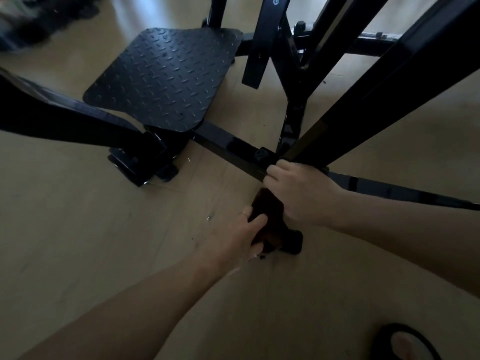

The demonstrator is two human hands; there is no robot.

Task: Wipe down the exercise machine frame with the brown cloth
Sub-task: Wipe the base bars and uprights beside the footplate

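Pale wood floor (78,229) lies open left of the black exercise machine frame (228,146) and its diamond-plate footplate (166,79). Right hand (301,193) curls around the low bar; left hand (233,237) grips the brown cloth (267,203) — bunched on the frame's foot.

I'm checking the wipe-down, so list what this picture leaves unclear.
- Head view: the brown cloth is mostly hidden under the left hand and right hand.
- The black metal machine frame is cut off by the top and right edges.
- Dark blurred objects, top-left, cannot be identified.
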